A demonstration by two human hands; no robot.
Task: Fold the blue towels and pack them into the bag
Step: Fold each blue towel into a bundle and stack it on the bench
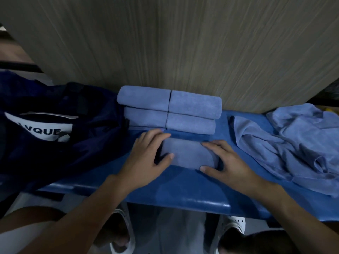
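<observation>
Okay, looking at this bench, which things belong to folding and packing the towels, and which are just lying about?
In the job: left hand, right hand, towel under both hands, folded stack, loose towel pile, navy bag.
Just there: blue bench, wood-grain wall, white shoes.

Dim, bluish light leaves the dark navy fabric bag (45,153) nearly black, soft glare streaks the front edge of the glossy blue padded bench (207,202), and wide-angle distortion bends the blurred margins.

wood-grain wall (183,43), blue bench (183,189), perhaps padded
</observation>
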